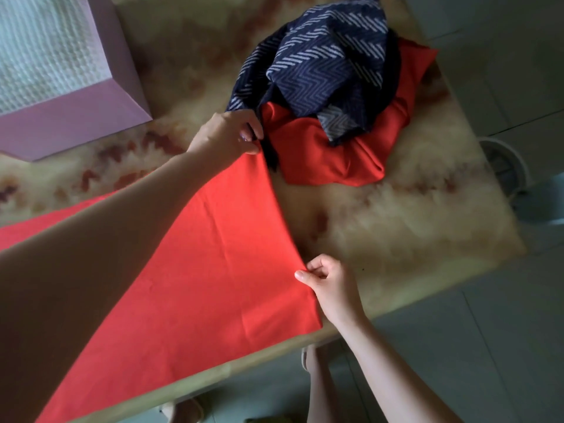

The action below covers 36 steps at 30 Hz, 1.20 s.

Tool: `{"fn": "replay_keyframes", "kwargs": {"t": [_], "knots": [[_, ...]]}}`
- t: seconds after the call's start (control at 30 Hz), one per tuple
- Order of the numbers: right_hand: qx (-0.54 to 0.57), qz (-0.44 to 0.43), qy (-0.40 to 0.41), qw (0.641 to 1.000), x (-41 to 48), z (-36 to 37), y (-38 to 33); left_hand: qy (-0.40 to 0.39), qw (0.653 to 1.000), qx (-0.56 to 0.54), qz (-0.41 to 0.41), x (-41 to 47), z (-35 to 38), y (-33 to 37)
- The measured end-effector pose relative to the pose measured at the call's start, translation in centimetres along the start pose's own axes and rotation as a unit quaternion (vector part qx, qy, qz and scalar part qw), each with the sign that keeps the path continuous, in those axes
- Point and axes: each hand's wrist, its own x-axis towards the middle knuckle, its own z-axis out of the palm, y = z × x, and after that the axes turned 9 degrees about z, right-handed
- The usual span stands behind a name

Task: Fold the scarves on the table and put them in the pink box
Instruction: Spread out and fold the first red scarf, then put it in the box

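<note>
Our left hand [227,135] & right hand [331,285] pinch corners of the red scarf [198,254], but we may drag the blue scarf [320,65] too, b/c it's so close.

Head-worn, close, down onto table [396,224]

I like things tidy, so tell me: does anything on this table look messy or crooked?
Yes. The navy zigzag scarf sits crumpled in a heap on bunched red cloth at the far side of the table, not folded. The flat red scarf lies slanted to the table edge. Nothing looks torn or spilled.
</note>
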Motion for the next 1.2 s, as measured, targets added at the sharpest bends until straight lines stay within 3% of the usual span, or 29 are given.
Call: {"fn": "replay_keyframes", "kwargs": {"t": [0.23,0.57,0.83,1.2], "knots": [[0.002,-0.006,0.028,1.000,1.1,-5.0,0.8,0.032,0.994,-0.105,0.025,2.5,2.3,3.3],[-0.030,-0.005,0.065,0.997,3.8,-11.8,2.1,0.066,0.997,-0.013,0.041,6.4,6.5,9.3],[-0.110,0.027,-0.013,0.993,2.4,-11.9,4.5,0.085,0.992,-0.097,0.020,6.5,7.5,8.5],[-0.046,0.075,0.043,0.995,1.2,-13.2,6.8,0.078,0.983,-0.168,0.007,6.3,8.9,7.5]]}}
